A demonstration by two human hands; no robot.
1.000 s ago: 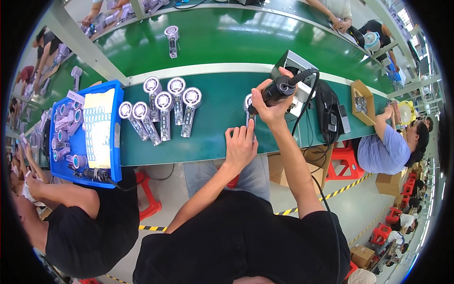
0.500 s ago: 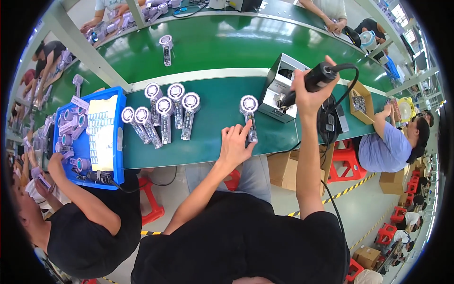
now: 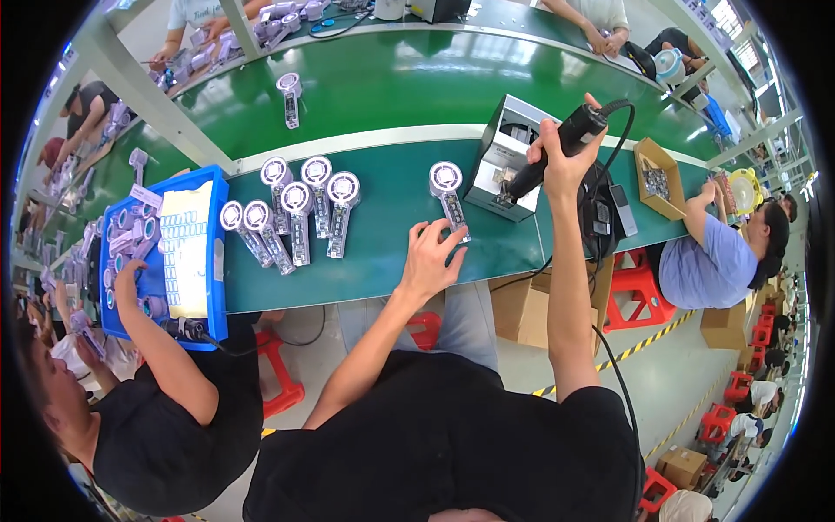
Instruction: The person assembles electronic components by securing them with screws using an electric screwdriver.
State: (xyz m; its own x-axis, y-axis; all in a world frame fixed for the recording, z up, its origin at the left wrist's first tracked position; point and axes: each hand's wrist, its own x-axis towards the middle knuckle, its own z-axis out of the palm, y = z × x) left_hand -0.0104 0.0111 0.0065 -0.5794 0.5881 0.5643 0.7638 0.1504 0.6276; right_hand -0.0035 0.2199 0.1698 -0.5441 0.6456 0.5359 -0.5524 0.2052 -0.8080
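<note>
Across the desk, my right hand, gripping the driver, has reached the grey box, leaving the lilac device to my loosely spread left hand.

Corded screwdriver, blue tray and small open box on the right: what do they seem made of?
Corded screwdriver: shiny black, probably plastic, though coated metal could look alike. Blue tray: likely moulded plastic, smooth, evenly coloured, thick-rimmed. Small open box: apparently cardboard, matte brown, thin walls.
</note>
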